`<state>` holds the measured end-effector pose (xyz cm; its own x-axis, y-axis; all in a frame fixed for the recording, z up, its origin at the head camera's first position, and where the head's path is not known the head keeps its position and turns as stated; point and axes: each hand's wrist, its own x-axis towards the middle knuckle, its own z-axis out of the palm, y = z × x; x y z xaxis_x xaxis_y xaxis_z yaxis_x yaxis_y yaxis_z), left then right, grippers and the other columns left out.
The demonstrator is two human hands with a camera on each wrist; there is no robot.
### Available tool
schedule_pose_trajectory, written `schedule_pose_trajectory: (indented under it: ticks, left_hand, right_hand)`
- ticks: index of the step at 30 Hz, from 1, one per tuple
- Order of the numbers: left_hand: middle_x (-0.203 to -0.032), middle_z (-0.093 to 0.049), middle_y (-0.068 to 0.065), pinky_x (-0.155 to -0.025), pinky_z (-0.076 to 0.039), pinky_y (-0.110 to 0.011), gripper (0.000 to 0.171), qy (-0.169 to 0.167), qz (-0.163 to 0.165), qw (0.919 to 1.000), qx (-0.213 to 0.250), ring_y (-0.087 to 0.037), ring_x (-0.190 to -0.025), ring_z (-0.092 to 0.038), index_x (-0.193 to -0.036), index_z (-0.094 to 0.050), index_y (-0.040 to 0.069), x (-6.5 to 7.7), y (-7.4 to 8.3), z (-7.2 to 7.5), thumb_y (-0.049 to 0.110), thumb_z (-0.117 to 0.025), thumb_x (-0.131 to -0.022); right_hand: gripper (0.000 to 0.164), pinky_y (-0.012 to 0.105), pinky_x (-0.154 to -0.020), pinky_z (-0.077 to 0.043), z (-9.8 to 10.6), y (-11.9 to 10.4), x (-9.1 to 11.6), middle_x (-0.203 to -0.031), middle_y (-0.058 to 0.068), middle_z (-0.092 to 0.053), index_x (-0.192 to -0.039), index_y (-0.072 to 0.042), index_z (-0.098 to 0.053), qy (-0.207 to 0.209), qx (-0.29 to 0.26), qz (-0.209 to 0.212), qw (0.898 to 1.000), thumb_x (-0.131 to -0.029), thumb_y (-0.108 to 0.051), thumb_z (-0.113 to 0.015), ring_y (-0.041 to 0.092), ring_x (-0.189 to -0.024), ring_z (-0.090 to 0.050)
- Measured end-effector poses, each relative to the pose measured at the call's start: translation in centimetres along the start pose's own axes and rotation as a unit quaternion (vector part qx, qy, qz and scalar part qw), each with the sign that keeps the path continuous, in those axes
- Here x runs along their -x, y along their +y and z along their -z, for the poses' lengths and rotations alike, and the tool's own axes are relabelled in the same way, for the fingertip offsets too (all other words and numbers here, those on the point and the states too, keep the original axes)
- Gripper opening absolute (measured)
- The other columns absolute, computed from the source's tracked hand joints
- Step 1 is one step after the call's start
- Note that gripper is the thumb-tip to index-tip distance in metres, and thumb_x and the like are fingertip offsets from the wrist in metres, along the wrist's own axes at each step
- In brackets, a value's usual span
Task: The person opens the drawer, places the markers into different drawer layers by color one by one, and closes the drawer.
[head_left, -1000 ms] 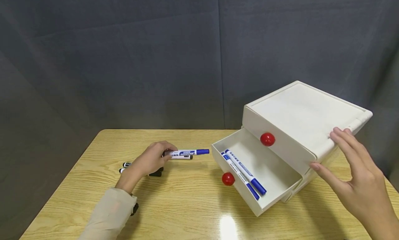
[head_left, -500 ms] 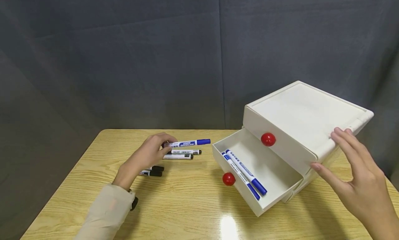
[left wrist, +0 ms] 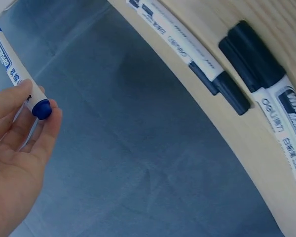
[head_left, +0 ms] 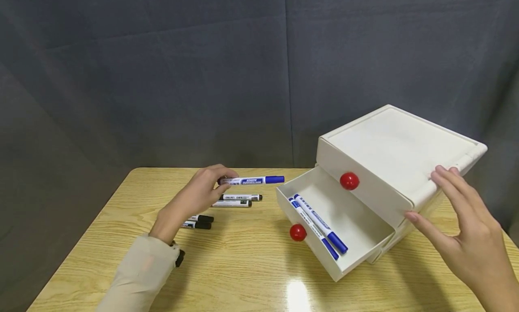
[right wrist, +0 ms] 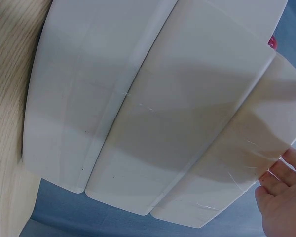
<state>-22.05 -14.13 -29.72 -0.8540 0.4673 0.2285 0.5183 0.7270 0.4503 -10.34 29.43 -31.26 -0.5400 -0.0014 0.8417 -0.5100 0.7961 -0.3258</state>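
Observation:
My left hand (head_left: 202, 190) pinches a blue-capped whiteboard marker (head_left: 259, 180) near its rear end, above the table, with the cap pointing right. In the left wrist view the marker (left wrist: 17, 69) sits between thumb and fingers. My right hand (head_left: 472, 231) rests with extended fingers on the right edge of the white drawer unit (head_left: 401, 150). Its pulled-out drawer (head_left: 365, 228) stands to the right of the held marker. Two blue-capped markers (head_left: 320, 224) lie side by side in that drawer. The right wrist view shows the unit's side (right wrist: 153, 108) and my fingertips at its edge.
Two black-capped markers (head_left: 237, 200) lie on the wooden table (head_left: 227, 267) below the held one. More black-capped markers (head_left: 198, 222) lie by my left forearm, partly hidden. Red knobs (head_left: 298, 232) jut from the drawer fronts. A dark curtain (head_left: 202, 78) hangs behind.
My left hand has lifted the blue-capped marker and moved it up and right, uncovering a black-capped marker beneath. My right hand stays on the drawer unit.

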Motion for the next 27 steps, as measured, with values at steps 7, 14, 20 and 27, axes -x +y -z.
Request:
schedule_pose_trajectory:
  ticks: [7, 14, 20, 27]
  left_hand:
    - [-0.107, -0.07, -0.006, -0.076, -0.053, -0.031, 0.024, 0.013, -0.031, 0.9994, -0.002, -0.016, -0.089, -0.061, -0.117, -0.07, 0.006, -0.5, 1.2, -0.3, 0.001, -0.064, -0.094]
    - [-0.103, -0.071, -0.005, -0.074, -0.053, -0.031, 0.022, 0.026, -0.055, 0.9981, -0.002, -0.015, -0.086, -0.06, -0.113, -0.071, 0.004, -0.8, 2.0, -0.5, 0.0, -0.065, -0.093]
    - [-0.106, -0.071, -0.005, -0.074, -0.053, -0.03, 0.023, 0.023, -0.068, 0.9974, -0.005, -0.015, -0.087, -0.061, -0.115, -0.071, 0.005, -1.1, 2.8, -0.6, 0.001, -0.065, -0.093]
    - [-0.107, -0.071, -0.004, -0.079, -0.052, -0.031, 0.023, 0.016, -0.084, 0.9963, -0.014, -0.017, -0.09, -0.06, -0.114, -0.071, 0.007, -1.5, 4.1, -0.9, 0.001, -0.067, -0.092]
  right_hand:
    - [0.093, 0.01, -0.116, -0.026, 0.1, 0.0, 0.1, -0.142, 0.016, -0.057, -0.133, 0.001, -0.059, 0.003, -0.005, -0.004, 1.0, -0.081, -0.075, -0.059, 0.015, -0.145, -0.039]
    - [0.092, 0.01, -0.116, -0.026, 0.1, 0.0, 0.1, -0.142, 0.017, -0.057, -0.133, 0.001, -0.059, 0.005, -0.003, -0.002, 1.0, -0.081, -0.075, -0.059, 0.013, -0.145, -0.039]
    - [0.092, 0.01, -0.116, -0.026, 0.0, 0.0, 0.1, -0.142, 0.017, -0.057, -0.133, 0.001, -0.059, 0.005, -0.002, -0.002, 1.0, -0.081, -0.074, -0.059, 0.014, -0.145, -0.039]
    - [0.092, 0.01, -0.116, -0.026, 0.0, -0.1, 0.0, -0.141, 0.018, -0.057, -0.133, 0.002, -0.059, 0.005, 0.002, 0.004, 1.0, -0.082, -0.074, -0.059, 0.015, -0.145, -0.039]
